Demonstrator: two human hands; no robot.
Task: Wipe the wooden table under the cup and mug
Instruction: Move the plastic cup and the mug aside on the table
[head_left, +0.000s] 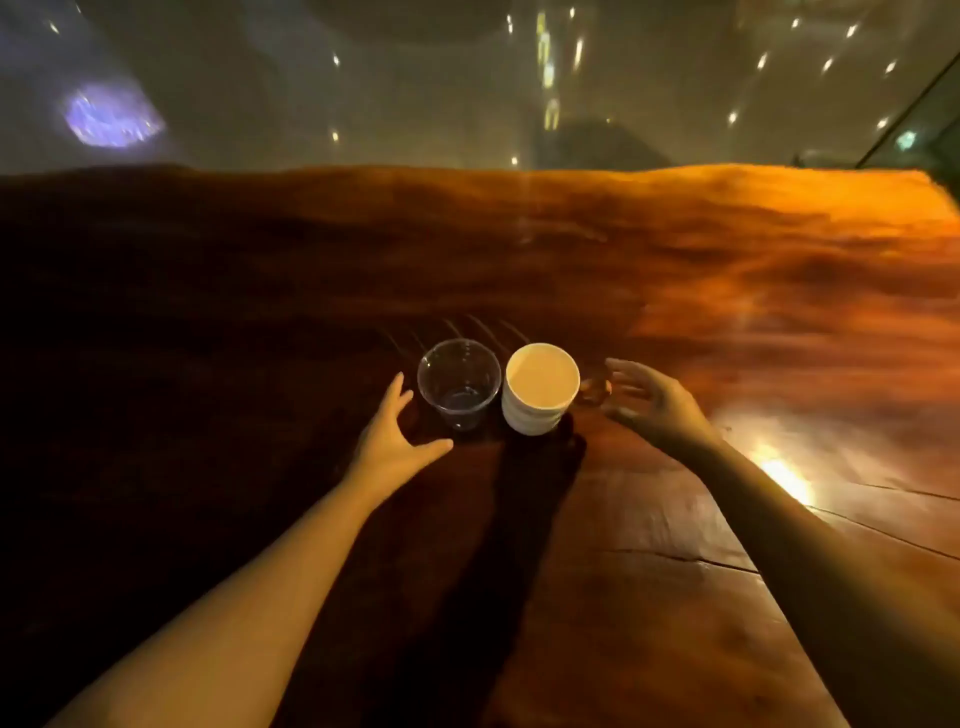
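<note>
A clear plastic cup (458, 382) stands upright on the dark wooden table (675, 291), touching or nearly touching a white ribbed mug (540, 388) on its right. The mug's handle (595, 391) points right. My left hand (390, 441) is just left of the cup, fingers spread and thumb stretched under its base side, holding nothing. To the right of the mug, my right hand (652, 408) is spread beside the handle, with no clear contact. No cloth is in view.
The table's far edge (467, 169) runs across the middle of the view, with a dim floor and light reflections beyond. A crack (691, 560) crosses the wood near my right forearm. Bright glare (784, 475) lies on the table at the right.
</note>
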